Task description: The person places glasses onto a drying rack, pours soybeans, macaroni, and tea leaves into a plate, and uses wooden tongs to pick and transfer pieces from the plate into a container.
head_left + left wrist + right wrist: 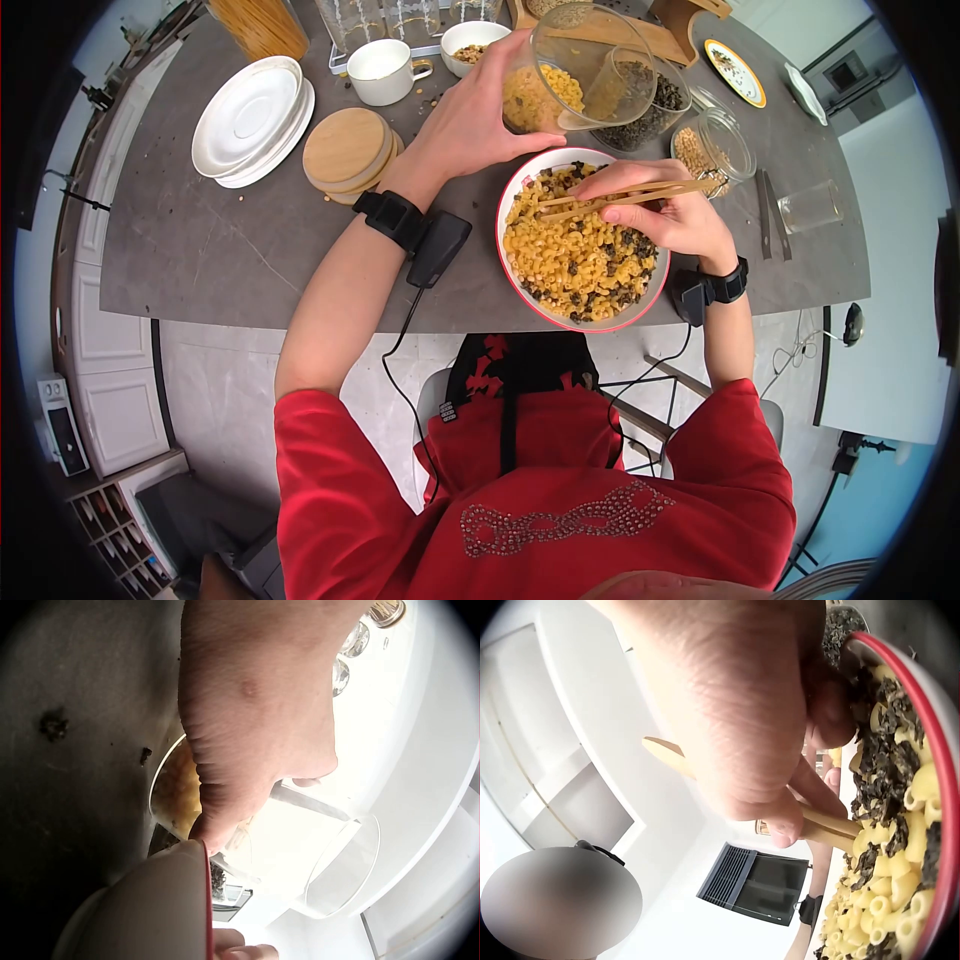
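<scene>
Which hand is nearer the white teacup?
The left hand, just right of the teacup, its grip on the glass jar. The right hand is farther, over the pasta bowl's right side.

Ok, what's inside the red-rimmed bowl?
The bowl holds yellow pasta mixed with dark leafy bits; a wooden utensil reaches in. Anything beneath is covered and can't be seen.

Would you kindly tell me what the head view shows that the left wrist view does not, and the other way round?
Only the head view shows the pasta inside the bowl, the wooden utensil in the right hand, and the white plates.

Only the left wrist view shows a broad stretch of the bowl's white outer side.

Both show the left hand holding the glass jar, and the bowl's red rim.
</scene>
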Motion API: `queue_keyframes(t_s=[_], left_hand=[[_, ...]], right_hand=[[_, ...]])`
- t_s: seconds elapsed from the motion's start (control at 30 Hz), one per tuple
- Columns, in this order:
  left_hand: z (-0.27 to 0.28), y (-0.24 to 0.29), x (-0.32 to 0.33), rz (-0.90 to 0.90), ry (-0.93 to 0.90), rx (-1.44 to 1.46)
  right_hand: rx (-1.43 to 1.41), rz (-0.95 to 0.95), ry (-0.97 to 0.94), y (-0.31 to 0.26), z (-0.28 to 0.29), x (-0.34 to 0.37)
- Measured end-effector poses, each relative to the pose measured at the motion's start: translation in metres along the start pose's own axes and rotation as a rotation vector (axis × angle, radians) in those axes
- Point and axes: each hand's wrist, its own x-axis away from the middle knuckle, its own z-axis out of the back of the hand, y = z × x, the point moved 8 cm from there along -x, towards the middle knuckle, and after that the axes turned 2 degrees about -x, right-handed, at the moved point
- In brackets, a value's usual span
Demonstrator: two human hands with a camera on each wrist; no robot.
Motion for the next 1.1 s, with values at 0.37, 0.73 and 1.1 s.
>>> queue_keyframes(t_s=[0.37, 0.73, 1.1], left_hand=[[-0.001, -0.003, 0.001, 0.067, -0.033, 0.033], [0.001, 0.0, 0.001, 0.041, -0.011, 0.006], [0.0, 0.003, 0.0, 0.046, -0.037, -0.008]], right_hand=[[-0.028, -0.201, -0.045, 0.018, 0.004, 0.004], [-0.353, 0.247, 0.303, 0.011, 0.053, 0.027], [-0.23, 0.317, 0.417, -0.003, 0.053, 0.025]])
